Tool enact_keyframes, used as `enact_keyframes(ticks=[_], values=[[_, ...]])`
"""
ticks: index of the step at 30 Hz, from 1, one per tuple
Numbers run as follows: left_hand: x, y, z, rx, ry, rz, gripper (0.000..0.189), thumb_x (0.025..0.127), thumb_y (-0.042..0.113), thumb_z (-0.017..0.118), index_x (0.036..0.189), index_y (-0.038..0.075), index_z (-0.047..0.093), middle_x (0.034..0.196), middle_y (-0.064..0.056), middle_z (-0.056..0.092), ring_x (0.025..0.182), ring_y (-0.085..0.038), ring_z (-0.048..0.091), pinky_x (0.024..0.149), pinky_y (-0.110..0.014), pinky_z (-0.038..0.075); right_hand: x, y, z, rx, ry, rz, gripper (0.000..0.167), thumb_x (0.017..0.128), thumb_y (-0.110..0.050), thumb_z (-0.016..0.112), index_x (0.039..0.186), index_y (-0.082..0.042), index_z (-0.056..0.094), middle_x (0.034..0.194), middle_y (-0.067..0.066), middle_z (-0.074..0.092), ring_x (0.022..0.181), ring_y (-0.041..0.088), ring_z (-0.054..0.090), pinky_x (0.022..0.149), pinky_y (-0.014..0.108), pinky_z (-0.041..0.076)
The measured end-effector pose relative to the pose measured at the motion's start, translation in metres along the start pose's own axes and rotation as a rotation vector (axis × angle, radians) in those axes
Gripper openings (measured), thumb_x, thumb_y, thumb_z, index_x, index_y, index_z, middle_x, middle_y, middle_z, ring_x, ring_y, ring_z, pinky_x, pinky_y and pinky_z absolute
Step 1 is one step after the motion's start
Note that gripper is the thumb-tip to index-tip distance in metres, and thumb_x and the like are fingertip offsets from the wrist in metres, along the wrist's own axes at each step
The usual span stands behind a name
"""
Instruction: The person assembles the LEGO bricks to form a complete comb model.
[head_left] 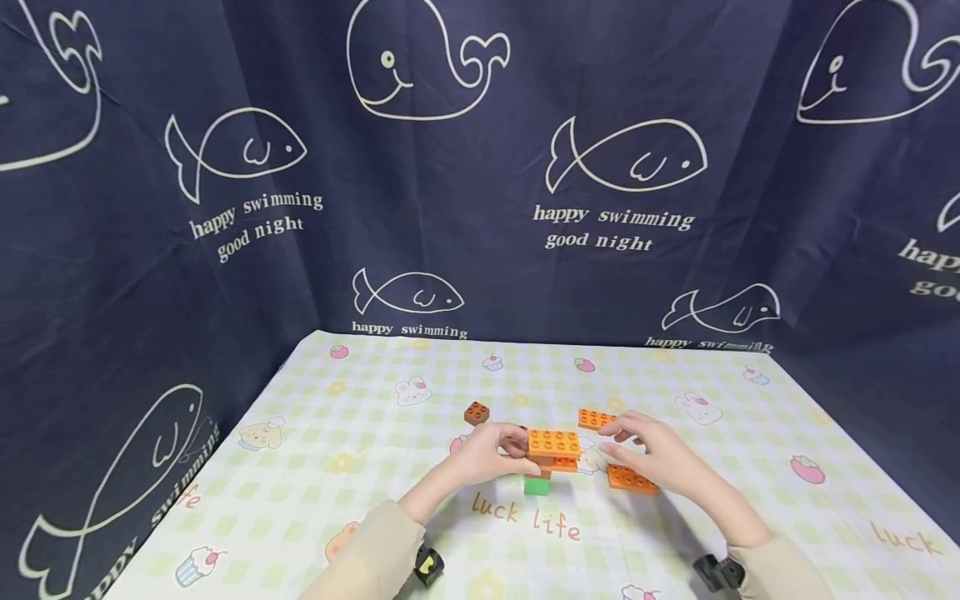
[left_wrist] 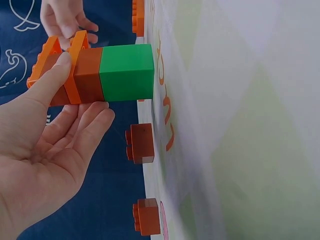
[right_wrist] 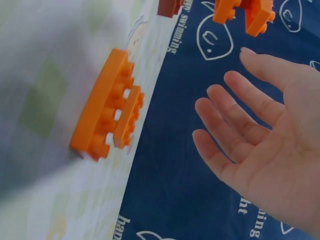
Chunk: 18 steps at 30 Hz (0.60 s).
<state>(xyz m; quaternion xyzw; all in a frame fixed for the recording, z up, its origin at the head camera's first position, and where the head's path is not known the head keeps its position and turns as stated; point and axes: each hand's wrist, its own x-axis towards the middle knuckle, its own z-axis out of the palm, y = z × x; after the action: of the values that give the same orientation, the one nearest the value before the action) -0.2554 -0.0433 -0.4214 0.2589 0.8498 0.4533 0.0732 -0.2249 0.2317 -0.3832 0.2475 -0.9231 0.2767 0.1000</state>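
In the head view my left hand (head_left: 491,454) grips a small stack of toy building bricks between thumb and fingers. From the bottom the stack has a green brick (left_wrist: 127,72), a brown brick (left_wrist: 89,75), an orange plate brick, another brown brick, and an orange plate brick (head_left: 553,442) with studs on top. The green base is right at the tablecloth. My right hand (head_left: 656,454), fingers loosely bent and holding nothing, hovers to the right of the stack. Two loose orange bricks lie near it, one farther back (head_left: 596,417) and one under the hand (head_left: 632,478).
A brown brick (head_left: 476,412) lies behind my left hand; another brown brick (left_wrist: 142,143) shows in the left wrist view, mostly hidden from the head. The table has a checked, printed cloth (head_left: 300,483). A dark blue curtain (head_left: 480,192) with fish drawings surrounds it.
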Motion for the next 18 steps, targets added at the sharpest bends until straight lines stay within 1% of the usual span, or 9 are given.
enact_keyframes(ticks=[5,9,11,14,18], values=[[0.0,0.0,0.0,0.004,0.0,0.001,0.049,0.077,0.032,0.077,0.116,0.006,0.063,0.111,-0.005,0.067,0.088,-0.007,0.066,0.083,-0.018,0.052,0.004,-0.009,0.003,0.04,0.012,-0.032,0.015,0.091,-0.023,0.062,0.099,-0.013,0.068,0.097,-0.006,0.065,0.084,0.005,0.059,0.074,0.031,0.055],[0.0,0.0,0.0,0.007,0.0,0.007,0.049,0.077,0.031,0.077,0.116,0.006,0.063,0.11,-0.006,0.067,0.088,-0.007,0.066,0.083,-0.019,0.052,0.008,-0.014,0.006,0.077,0.02,-0.053,0.017,0.091,-0.022,0.062,0.102,-0.011,0.068,0.096,-0.006,0.065,0.084,0.002,0.058,0.074,0.026,0.055],[0.0,0.0,0.0,0.009,0.0,0.008,0.048,0.077,0.031,0.078,0.115,0.006,0.063,0.109,-0.006,0.067,0.088,-0.008,0.066,0.084,-0.019,0.052,0.01,-0.016,0.008,0.093,0.008,-0.055,0.019,0.091,-0.024,0.062,0.104,-0.01,0.068,0.097,-0.005,0.065,0.085,0.004,0.058,0.075,0.027,0.055],[0.0,0.001,0.0,0.01,-0.002,0.017,0.047,0.077,0.03,0.078,0.114,0.005,0.064,0.107,-0.006,0.068,0.087,-0.008,0.067,0.082,-0.02,0.052,0.012,-0.019,0.01,0.116,-0.023,-0.057,0.025,0.089,-0.028,0.064,0.106,-0.01,0.066,0.099,-0.003,0.065,0.087,0.011,0.061,0.078,0.031,0.055],[0.0,0.002,0.0,0.017,-0.002,0.021,0.044,0.077,0.03,0.078,0.111,0.007,0.065,0.103,-0.003,0.069,0.084,-0.006,0.066,0.079,-0.017,0.052,0.014,-0.022,0.013,0.15,-0.057,-0.088,0.032,0.085,-0.03,0.069,0.11,-0.01,0.064,0.103,0.0,0.065,0.089,0.019,0.062,0.079,0.034,0.054]])
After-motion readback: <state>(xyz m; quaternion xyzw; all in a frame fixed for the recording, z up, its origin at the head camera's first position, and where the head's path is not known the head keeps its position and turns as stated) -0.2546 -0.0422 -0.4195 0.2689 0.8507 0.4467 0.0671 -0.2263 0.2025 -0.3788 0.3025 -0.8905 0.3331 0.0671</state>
